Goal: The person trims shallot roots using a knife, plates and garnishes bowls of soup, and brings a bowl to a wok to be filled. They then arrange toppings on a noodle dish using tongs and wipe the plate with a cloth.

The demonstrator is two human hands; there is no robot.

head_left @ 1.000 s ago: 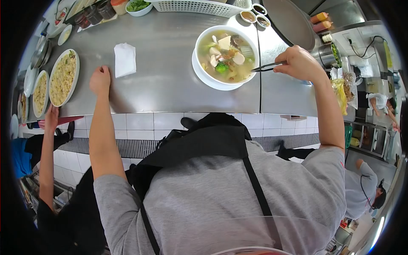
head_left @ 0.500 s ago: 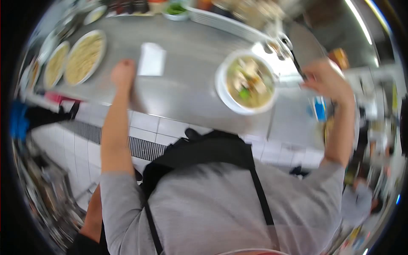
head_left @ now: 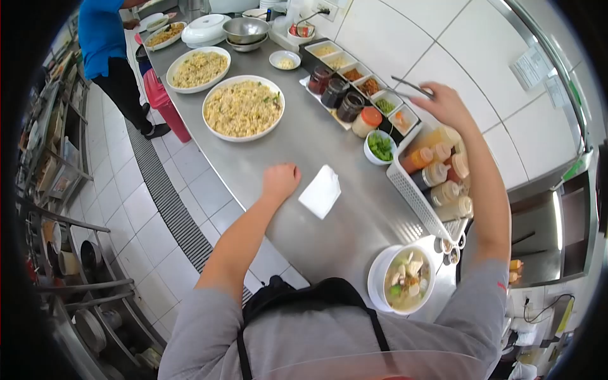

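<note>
My right hand (head_left: 443, 104) holds slim metal tongs (head_left: 411, 85), raised over the row of condiment compartments (head_left: 385, 106) near the green and orange garnishes. Its tips are apart, with nothing visible between them. My left hand (head_left: 281, 180) rests as a closed fist on the steel counter (head_left: 291, 240), beside a folded white napkin (head_left: 321, 192). A white bowl of soup (head_left: 405, 278) with pale chunks and greens stands close to my body, on a white plate (head_left: 375, 278). A small bowl of chopped greens (head_left: 380, 147) sits below the compartments.
Two large plates of fried rice (head_left: 244, 107) (head_left: 200, 68) lie toward the far left. Dark jars (head_left: 334, 92) line the compartments. A white basket (head_left: 415, 196) holds several sauce bottles (head_left: 437, 174). A person in a blue shirt (head_left: 101, 38) stands by a pink bin (head_left: 166, 104).
My view has swung left and up along the counter. The right hand with the tongs has moved from beside the soup bowl to above the condiments. My left fist remains beside the napkin.
</note>
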